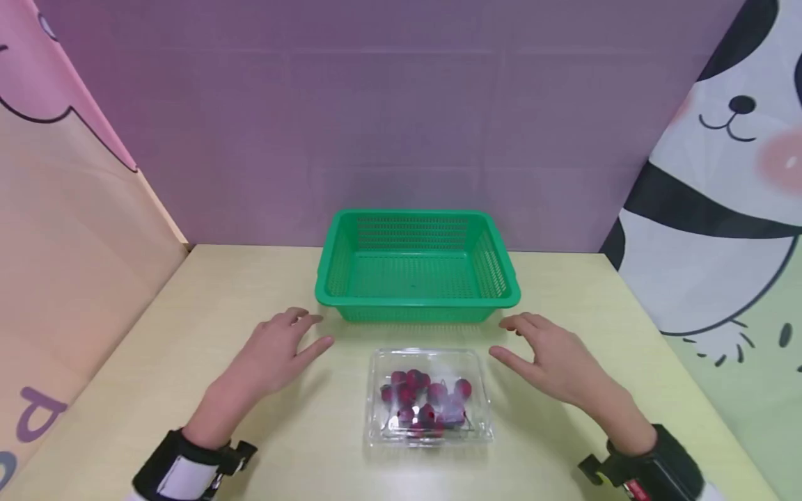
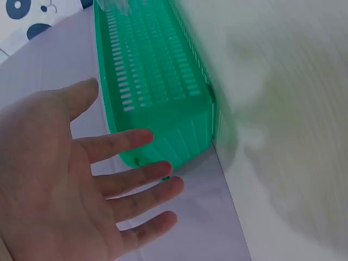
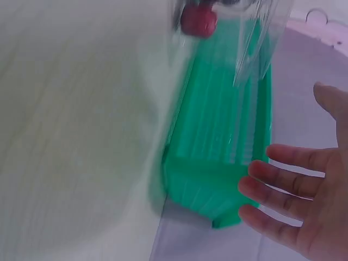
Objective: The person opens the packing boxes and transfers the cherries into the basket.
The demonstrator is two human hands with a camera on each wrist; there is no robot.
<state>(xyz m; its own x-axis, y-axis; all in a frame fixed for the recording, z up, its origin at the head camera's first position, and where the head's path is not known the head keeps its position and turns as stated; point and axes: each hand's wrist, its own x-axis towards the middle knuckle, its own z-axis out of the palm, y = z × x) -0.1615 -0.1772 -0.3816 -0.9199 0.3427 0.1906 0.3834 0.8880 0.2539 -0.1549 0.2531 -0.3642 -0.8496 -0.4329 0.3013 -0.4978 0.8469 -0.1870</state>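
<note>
Purple backdrop (image 1: 401, 125) across upper middle of the frame, panda print (image 1: 714, 202) on the right, pink cartoon figure (image 1: 44, 76) at upper left; pale tabletop (image 1: 269, 278) below. Green basket (image 1: 418, 304) at centre frame, long side forward, near the backdrop, open top up. Clear plastic box (image 1: 454, 363) at lower centre, in front of the basket and apart from it; lid apparently down, dark red round fruit (image 1: 415, 379) showing through. Probably lined up on the midline for equal reach from both sides; basket likely broadside and farther back to leave room for the box. Lid presumably down to stop the fruit rolling.

Left hand (image 1: 276, 355) left of the box, by the basket's near left corner: fingers apart, thumb well out, holding nothing. Right hand (image 1: 557, 358) mirrored at right, by the near right corner: fingers slightly bent, wide gap to the thumb, also holding nothing. No contact with box or basket evident. Black wrist straps (image 1: 670, 459) at lower left and lower right.
</note>
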